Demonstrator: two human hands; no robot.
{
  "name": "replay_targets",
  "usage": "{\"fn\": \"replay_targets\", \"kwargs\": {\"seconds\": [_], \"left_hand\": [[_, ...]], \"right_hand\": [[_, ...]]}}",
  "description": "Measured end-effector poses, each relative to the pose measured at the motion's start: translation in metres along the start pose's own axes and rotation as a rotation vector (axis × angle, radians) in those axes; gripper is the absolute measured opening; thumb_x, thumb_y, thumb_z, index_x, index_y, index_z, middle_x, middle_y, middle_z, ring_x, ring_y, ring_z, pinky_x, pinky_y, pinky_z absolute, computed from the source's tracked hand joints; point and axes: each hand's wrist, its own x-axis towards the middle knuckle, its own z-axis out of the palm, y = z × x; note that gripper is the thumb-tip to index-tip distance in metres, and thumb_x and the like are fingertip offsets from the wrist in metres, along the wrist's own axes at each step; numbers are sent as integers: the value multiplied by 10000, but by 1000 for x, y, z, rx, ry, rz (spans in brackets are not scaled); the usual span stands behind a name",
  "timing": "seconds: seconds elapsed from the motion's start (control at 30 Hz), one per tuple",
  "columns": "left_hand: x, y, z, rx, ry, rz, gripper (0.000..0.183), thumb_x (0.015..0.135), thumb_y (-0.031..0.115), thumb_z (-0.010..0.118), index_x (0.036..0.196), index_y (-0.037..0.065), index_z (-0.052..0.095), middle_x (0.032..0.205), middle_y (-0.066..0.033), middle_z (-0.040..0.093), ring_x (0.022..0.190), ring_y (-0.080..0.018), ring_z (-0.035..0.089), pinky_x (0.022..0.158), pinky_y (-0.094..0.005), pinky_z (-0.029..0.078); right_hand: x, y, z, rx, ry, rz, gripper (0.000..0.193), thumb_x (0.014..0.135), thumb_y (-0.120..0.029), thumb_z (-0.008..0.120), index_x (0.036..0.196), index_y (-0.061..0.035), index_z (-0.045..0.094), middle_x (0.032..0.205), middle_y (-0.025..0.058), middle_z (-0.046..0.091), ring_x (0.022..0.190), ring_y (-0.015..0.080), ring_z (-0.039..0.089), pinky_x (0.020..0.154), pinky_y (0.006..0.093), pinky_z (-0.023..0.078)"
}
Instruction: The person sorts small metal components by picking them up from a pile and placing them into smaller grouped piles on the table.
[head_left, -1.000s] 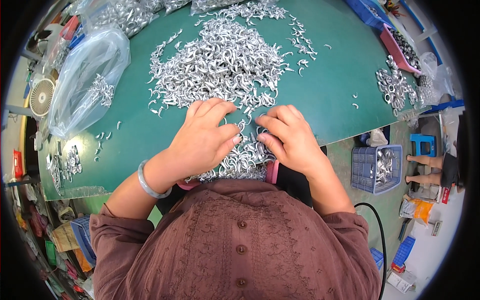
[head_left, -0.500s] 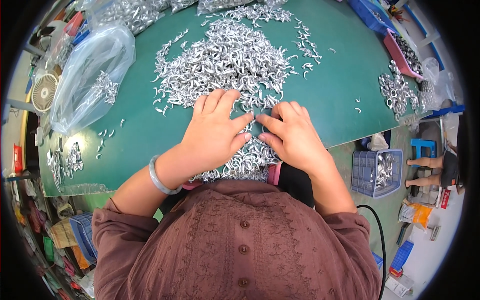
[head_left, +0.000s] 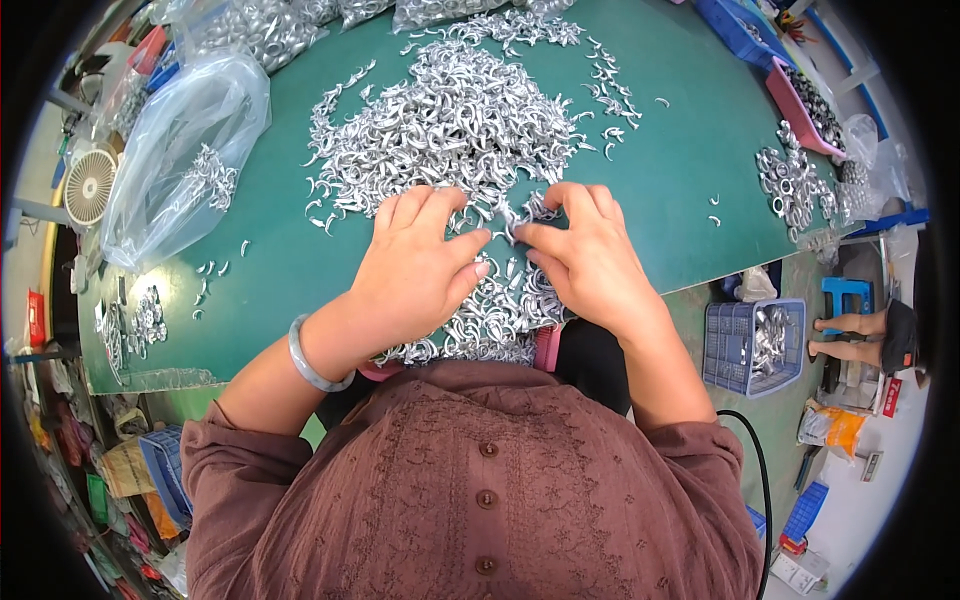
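Observation:
A big heap of small curved silver metal pieces (head_left: 450, 125) lies on the green table (head_left: 680, 180). At the heap's near edge my left hand (head_left: 415, 265) rests palm down, fingers bent and apart, thumb apart from the index finger. My right hand (head_left: 590, 255) faces it, its index fingertip touching loose pieces and its thumb a little apart. I see nothing firmly gripped in either hand. Between the hands, more pieces run down to a second pile (head_left: 490, 320) against my body, in a pink container (head_left: 547, 348) that is mostly hidden.
To the left lies a clear plastic bag (head_left: 180, 150) with some pieces, near a fan (head_left: 90, 185). Filled bags (head_left: 260, 35) line the far edge. On the right are silver rings (head_left: 795, 185) and a pink tray (head_left: 805, 110); a blue crate (head_left: 730, 350) stands below, near another person's legs (head_left: 850, 338).
My left hand has shifted slightly left and my right hand slightly up and right, so the gap between them is wider. More loose pieces show in the gap.

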Motion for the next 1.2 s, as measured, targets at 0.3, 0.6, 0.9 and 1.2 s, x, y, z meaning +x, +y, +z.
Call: {"fn": "replay_targets", "kwargs": {"seconds": [0.3, 0.6, 0.9, 1.2], "left_hand": [[4, 0, 0, -47, 10, -6, 255, 821, 183, 678, 1058, 90, 695, 1195, -144, 533, 1138, -343, 466, 964, -463, 341], [1, 0, -4, -48, -39, 52, 252, 815, 160, 684, 1061, 112, 704, 1177, -122, 544, 1130, -322, 472, 948, -458, 345], [4, 2, 1, -34, 6, 67, 233, 795, 196, 701, 1015, 121, 706, 1201, -139, 533, 1146, -328, 457, 971, -465, 332], [8, 2, 0, -72, -98, 95, 292, 804, 194, 695, 1085, 117, 685, 1227, -128, 523, 1159, -345, 452, 986, -474, 340]], "right_hand": [[3, -1, 4, 81, 21, 46, 267, 754, -98, 720, 1021, -98, 723, 1148, 120, 565, 1083, 321, 498, 922, 431, 401], [2, 0, -6, 130, -12, 3, 235, 729, -101, 737, 964, -91, 736, 1204, 134, 559, 1136, 349, 481, 961, 449, 390], [-2, 10, -9, 157, 15, -57, 248, 726, -57, 706, 973, -73, 717, 1213, 138, 561, 1141, 366, 480, 962, 461, 407], [-3, 16, -6, -19, 48, 115, 323, 751, -27, 684, 1073, -55, 688, 1226, 145, 563, 1169, 360, 481, 970, 462, 411]]}}
